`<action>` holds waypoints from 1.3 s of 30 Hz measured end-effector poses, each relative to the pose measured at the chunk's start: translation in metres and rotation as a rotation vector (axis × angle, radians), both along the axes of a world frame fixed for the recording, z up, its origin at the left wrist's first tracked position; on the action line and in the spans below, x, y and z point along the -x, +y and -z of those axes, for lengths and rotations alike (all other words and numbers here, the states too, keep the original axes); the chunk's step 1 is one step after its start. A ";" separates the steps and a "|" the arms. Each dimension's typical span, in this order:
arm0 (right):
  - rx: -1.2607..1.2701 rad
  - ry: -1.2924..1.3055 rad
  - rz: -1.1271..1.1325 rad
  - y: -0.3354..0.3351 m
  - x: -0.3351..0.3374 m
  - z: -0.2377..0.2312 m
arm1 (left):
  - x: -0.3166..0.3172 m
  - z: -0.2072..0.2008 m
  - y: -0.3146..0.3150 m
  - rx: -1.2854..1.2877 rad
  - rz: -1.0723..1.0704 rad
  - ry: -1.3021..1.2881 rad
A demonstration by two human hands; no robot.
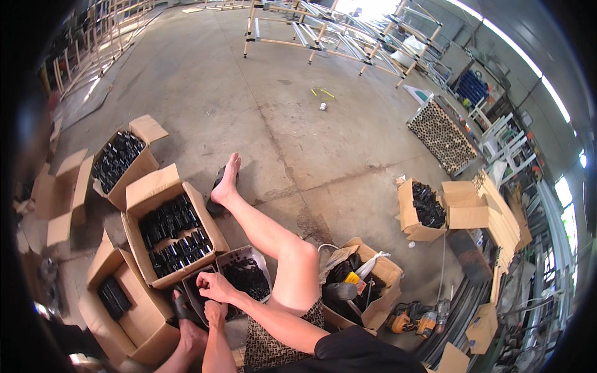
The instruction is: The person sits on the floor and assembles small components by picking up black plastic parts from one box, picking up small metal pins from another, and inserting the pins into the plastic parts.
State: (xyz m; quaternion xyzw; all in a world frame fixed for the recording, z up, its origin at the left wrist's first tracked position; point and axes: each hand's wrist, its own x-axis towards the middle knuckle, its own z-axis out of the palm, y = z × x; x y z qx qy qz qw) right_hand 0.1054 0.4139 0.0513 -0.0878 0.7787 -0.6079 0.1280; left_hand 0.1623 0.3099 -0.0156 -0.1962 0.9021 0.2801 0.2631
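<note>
Beside a tray (263, 260) of matte black bits (245, 275), the person's right hand (214, 288) and left hand (216, 311) meet just to its left. The right is nearer the bits, which lie to its right, small, jumbled and without a shared long axis. Both hands have curled fingers; whether they grasp anything, I cannot tell. Beyond the tray, to its left, a brown cardboard carton (208, 219) holds glossy, elongated black pieces (180, 248) in rows.
</note>
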 end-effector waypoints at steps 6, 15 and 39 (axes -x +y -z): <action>0.008 0.033 -0.084 0.001 0.005 -0.010 | 0.002 -0.020 -0.016 -0.052 -0.011 0.073; -0.004 -0.099 -0.009 0.016 0.003 -0.050 | -0.043 -0.087 -0.053 -0.045 -0.003 0.400; 0.395 -0.209 -0.031 0.008 -0.009 -0.058 | -0.085 -0.147 -0.079 -0.552 -0.211 0.678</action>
